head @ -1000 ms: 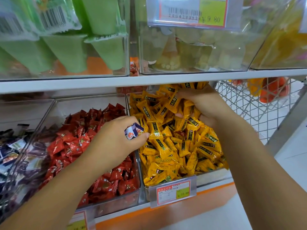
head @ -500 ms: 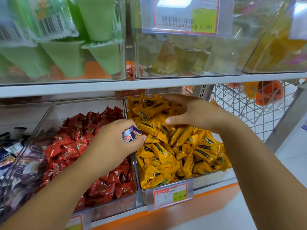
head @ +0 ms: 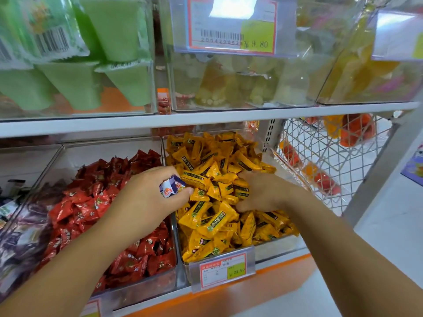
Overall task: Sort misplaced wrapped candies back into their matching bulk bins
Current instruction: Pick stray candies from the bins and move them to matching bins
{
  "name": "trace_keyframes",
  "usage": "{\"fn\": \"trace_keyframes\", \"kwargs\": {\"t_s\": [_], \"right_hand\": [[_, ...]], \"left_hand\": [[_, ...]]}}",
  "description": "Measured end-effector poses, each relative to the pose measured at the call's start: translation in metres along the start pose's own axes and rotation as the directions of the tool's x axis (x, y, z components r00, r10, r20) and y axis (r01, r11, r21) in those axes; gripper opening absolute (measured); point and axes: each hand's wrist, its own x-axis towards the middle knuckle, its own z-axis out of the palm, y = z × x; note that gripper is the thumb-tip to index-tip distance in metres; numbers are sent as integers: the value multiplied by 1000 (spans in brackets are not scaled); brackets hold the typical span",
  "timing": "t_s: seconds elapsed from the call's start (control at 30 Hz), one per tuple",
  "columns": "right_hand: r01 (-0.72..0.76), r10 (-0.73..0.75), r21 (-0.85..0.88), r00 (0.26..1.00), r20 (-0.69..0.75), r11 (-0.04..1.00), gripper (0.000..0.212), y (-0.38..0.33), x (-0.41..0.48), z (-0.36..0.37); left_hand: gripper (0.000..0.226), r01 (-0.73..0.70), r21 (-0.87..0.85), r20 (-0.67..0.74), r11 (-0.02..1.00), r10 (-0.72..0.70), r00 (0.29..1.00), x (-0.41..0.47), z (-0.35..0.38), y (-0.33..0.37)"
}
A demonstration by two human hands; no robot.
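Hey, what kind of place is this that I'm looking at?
Most likely a shop's bulk candy aisle: clear bins heaped with red candies and yellow candies, price tags on the bin fronts, and a wire basket at the shelf end.

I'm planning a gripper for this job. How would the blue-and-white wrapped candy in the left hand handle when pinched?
Probably light: the left hand holds the blue-and-white candy between thumb and fingers alone. Its glossy wrapper looks crinkly, so the ends likely flex and may slip. Pillow-shaped, it seems unlikely to roll.
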Motion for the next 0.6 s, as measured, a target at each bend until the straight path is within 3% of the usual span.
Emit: {"fn": "trace_keyframes", "kwargs": {"t_s": [0.07, 0.43, 0.6], "right_hand": [[-5, 6, 8, 998, -55, 1000, 90, 0, 4, 8], [69, -60, 207, 997, -50, 976, 82, 6, 7, 7], [107, -89, 325, 994, -69, 939, 67, 7, 10, 12]], "left_hand": [[29, 2, -11, -3, 1000, -2, 1000, -1, 1, 1], [30, 22, -10, 2, 1000, -22, 1000, -1, 1, 2], [31, 38, -15, 3, 999, -38, 999, -1, 2, 1]]}}
